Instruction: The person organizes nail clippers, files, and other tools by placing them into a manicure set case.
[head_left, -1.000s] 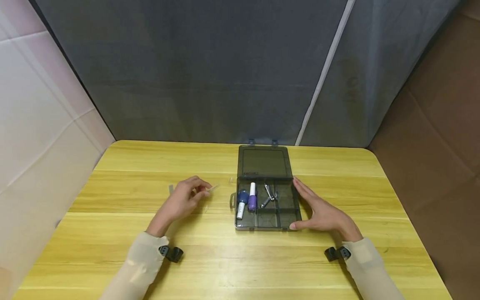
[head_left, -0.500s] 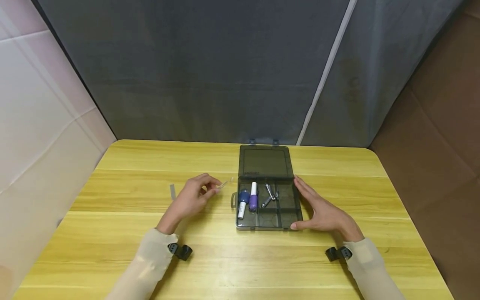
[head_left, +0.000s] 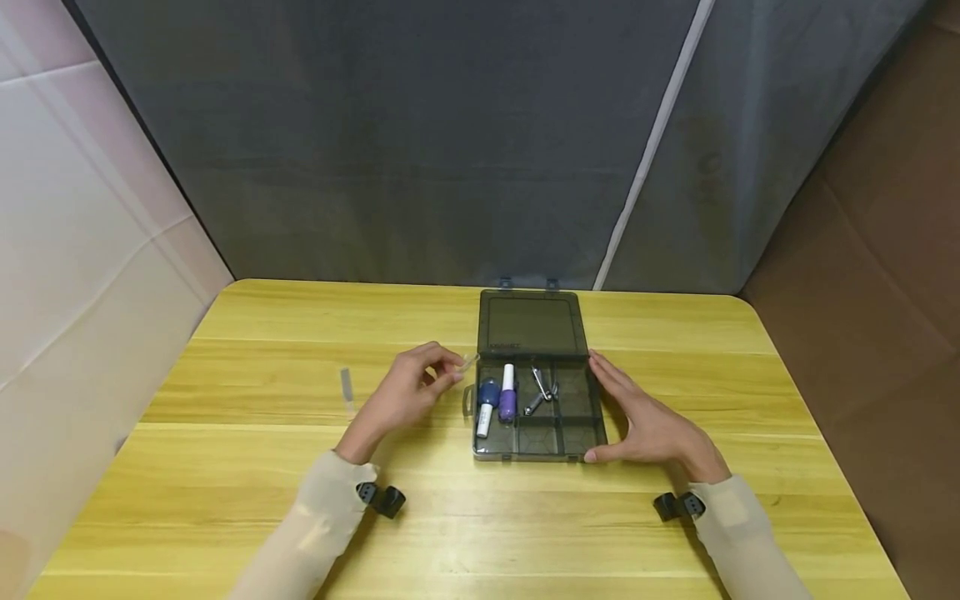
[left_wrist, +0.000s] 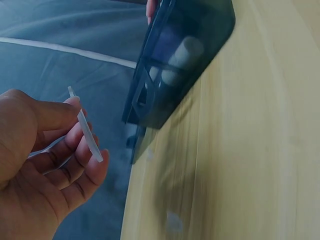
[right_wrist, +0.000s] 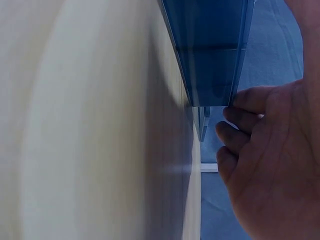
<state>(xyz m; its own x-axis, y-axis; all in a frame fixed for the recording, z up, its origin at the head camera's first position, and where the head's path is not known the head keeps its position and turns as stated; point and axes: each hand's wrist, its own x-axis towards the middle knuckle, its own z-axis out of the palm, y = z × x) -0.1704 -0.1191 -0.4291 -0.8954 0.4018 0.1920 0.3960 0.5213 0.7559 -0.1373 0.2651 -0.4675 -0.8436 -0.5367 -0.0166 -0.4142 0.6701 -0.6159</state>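
Probably loading: left fingers (left_wrist: 80, 190) pinch clear strip (left_wrist: 89, 135); extended right fingers (head_left: 612, 379) touch box (head_left: 525, 457) near bench's (head_left: 480, 533) far edge; likely next: lower inside.

Head view downward, wrist close-ups, shared box (head_left: 576, 398)

Two hands (head_left: 408, 387) (head_left: 651, 427), one divided box (head_left: 581, 396), two bottles (head_left: 487, 405) (head_left: 507, 393)

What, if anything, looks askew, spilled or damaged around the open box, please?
Nothing looks spilled or damaged. Mildly odd: in the box, the blue bottle and purple bottle lie with white caps pointing opposite ways, and a gray strip lies apart on the table, left of the box.
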